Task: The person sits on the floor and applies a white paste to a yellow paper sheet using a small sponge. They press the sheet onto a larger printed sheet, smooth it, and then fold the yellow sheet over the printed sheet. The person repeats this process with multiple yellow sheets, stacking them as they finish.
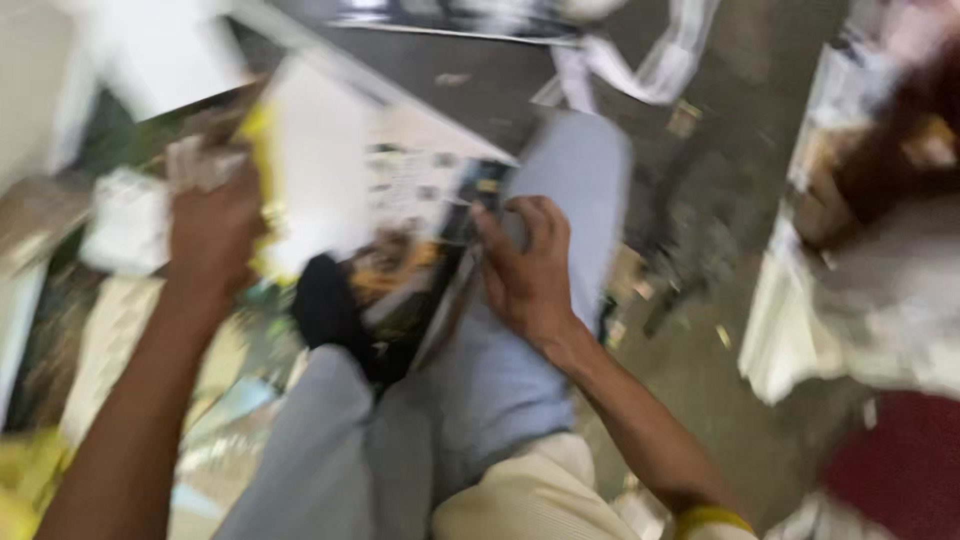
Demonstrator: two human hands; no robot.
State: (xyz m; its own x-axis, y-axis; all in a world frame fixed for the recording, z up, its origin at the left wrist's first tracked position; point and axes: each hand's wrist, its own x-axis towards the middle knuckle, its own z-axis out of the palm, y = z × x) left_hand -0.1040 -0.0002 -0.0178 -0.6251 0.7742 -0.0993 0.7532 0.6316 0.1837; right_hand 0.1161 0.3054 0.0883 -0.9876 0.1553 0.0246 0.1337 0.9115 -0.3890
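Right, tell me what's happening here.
The picture is motion-blurred. A seated person in pale blue trousers holds a large printed sheet across the lap. The left hand grips its yellow-edged left side, and the right hand pinches its right edge with the fingers. More paper scraps lie on the grey floor.

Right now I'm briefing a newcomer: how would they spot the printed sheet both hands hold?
Find the grey-blue trouser legs at centre. Across the knees lies a large printed sheet, left hand and right hand at its sides. Its yellow edge and white back distinguish it.
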